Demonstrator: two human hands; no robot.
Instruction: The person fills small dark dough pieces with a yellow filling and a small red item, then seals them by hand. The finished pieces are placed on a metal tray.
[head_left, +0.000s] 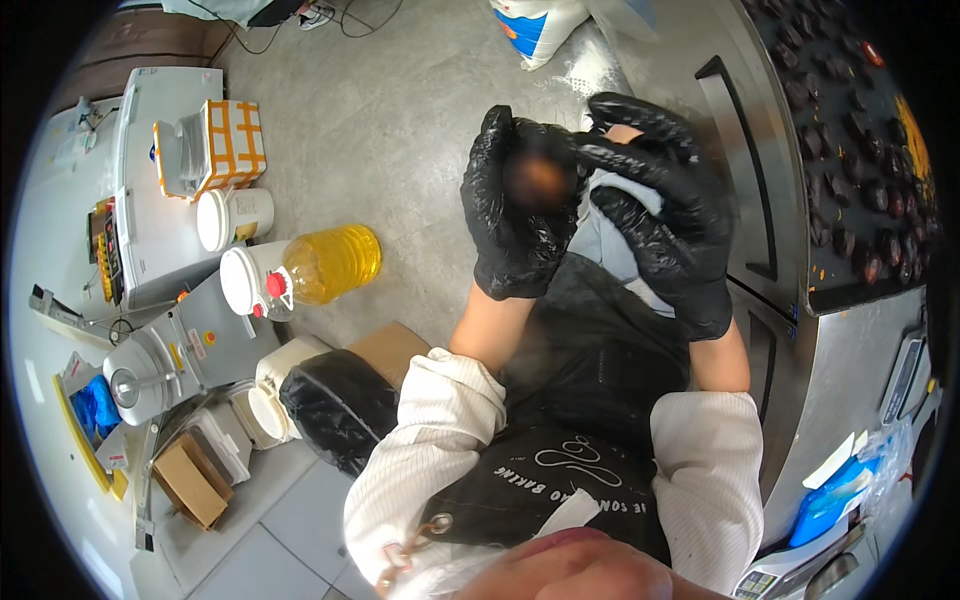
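Observation:
My left hand (514, 225), in a black glove, curls around a small, dark, round piece with an orange middle (541, 178). It is blurred, so I cannot tell exactly what it is. Beside it is my right hand (667, 202), also black-gloved, with thumb and fingers spread apart. Its forefinger reaches to the edge of the dark piece; whether it touches is unclear. Both hands are raised in front of my black apron (600, 360). To the right, a dark baking tray (840, 292) bears many dark, oblong, fruit-like pieces (877, 195) and a yellow smear.
The tray stands on a stainless-steel cabinet (772, 135) with black handles. White-and-blue sacks (536, 30) sit ahead near spilled powder. Leftward are a yellow oil bottle (337, 262), white buckets (236, 217), a white chest freezer (165, 247) and a mixer-like machine (195, 337). Another person's shoe (315, 16) shows beyond.

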